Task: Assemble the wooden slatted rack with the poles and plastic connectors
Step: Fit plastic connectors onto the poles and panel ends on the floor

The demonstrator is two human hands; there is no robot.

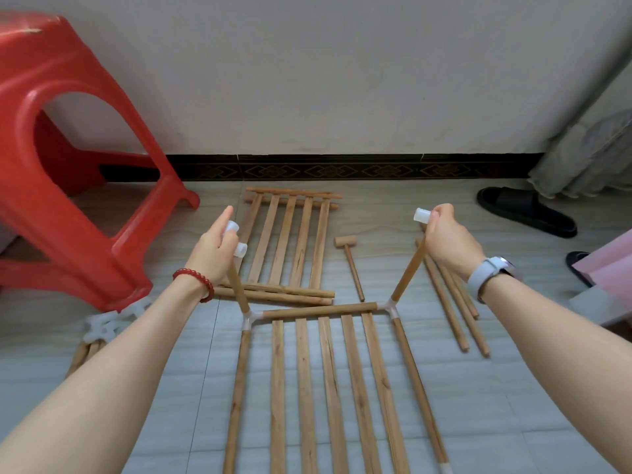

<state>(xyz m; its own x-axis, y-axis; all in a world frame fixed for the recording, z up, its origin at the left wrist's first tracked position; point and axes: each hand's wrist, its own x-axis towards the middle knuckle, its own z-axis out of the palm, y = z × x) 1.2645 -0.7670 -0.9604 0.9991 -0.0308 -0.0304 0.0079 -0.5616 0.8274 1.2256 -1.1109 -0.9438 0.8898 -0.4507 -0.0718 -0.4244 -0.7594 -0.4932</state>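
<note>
Two upright wooden poles, the left one (236, 285) and the right one (408, 271), rise from the translucent corner connectors of the slatted wooden panel (328, 388) lying on the floor, and each translucent plastic cap connector is gripped at its top, one (239, 239) by the left hand (213, 249), one (421, 215) by the right hand (448, 241), while the second slatted panel (290, 244) lies flat just beyond, between them.

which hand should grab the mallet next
Right, probably. The mallet lies on the floor between the two upright poles, nearer the right hand, which grips the connector on its pole. The left hand holds its own connector farther away, beyond the spare slat panel.
</note>
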